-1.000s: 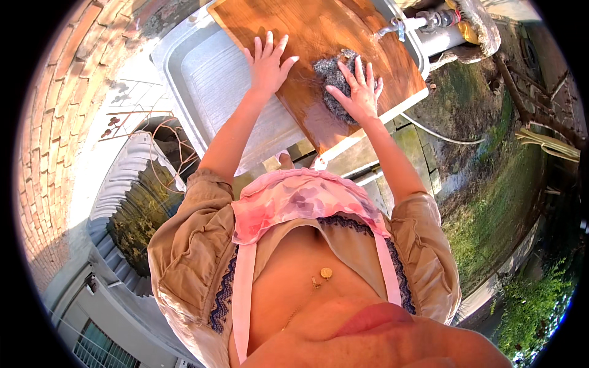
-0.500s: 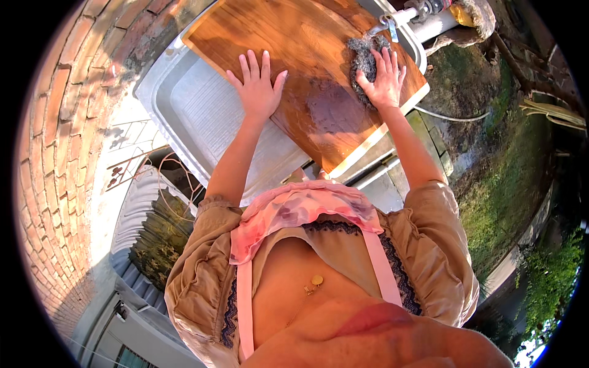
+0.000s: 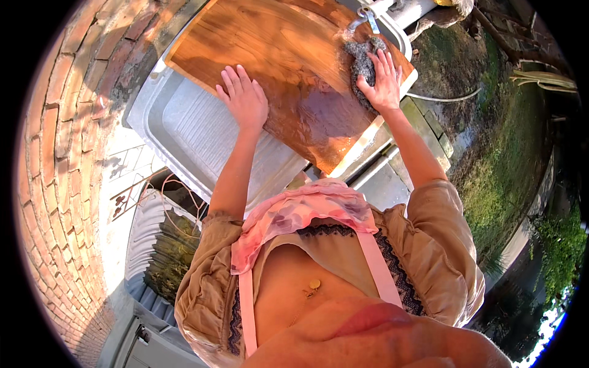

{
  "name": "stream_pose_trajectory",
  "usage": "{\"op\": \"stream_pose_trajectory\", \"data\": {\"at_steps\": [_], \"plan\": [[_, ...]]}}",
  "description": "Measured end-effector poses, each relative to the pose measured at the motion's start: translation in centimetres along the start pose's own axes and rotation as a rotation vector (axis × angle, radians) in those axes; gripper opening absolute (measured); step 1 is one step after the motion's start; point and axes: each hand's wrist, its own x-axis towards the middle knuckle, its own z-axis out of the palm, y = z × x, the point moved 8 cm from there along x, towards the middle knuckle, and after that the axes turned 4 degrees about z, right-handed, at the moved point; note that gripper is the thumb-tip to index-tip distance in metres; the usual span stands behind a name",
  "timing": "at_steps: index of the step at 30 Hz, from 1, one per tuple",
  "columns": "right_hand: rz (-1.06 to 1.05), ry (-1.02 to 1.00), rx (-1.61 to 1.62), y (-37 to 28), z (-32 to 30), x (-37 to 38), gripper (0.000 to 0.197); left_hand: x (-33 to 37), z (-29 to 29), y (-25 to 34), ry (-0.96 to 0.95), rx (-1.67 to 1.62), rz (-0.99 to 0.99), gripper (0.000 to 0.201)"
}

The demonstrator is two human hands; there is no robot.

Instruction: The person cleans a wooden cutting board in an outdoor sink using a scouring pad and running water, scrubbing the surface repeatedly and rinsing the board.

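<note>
A wet brown wooden board (image 3: 276, 55) lies slanted across a pale laundry sink (image 3: 144, 107). My left hand (image 3: 246, 104) rests flat near the board's left edge, fingers stretched out, with nothing in it. Toward the right end, my right hand (image 3: 383, 86) presses a grey, stringy scouring pad (image 3: 361, 67) against the wood, thumb and fingers over its right side. Part of the pad is hidden under that hand. Water shines on the board's near right part. Just beyond the pad is a metal tap (image 3: 362, 21).
A brick wall (image 3: 67, 122) runs along the left. To the right lies mossy ground (image 3: 491, 165), with a thin white hose (image 3: 448, 98) reaching out from under the board. Corrugated sheeting (image 3: 147, 227) and looped wire stand at the lower left.
The view has shifted, so board and sink appear farther left. My right hand and the scouring pad have moved slightly nearer and to the right on the board. My left-hand fingers are closer together.
</note>
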Motion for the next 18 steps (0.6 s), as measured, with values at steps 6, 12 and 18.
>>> {"op": "stream_pose_trajectory", "data": {"at_steps": [6, 12, 18], "plan": [[-0.09, 0.05, 0.033, -12.1, 5.4, 3.9, 0.086, -0.2, 1.0, 0.2, 0.005, -0.005, 0.047, 0.058], [-0.183, -0.051, 0.084, -4.1, 0.3, -6.6, 0.075, -0.8, 0.8, -0.8, -0.025, 0.048, 0.046, 0.065], [0.22, 0.263, -0.018, 0.6, 0.7, 2.5, 0.079, 0.3, 1.2, 2.5, -0.072, 0.1, 0.106, 0.083]]}}
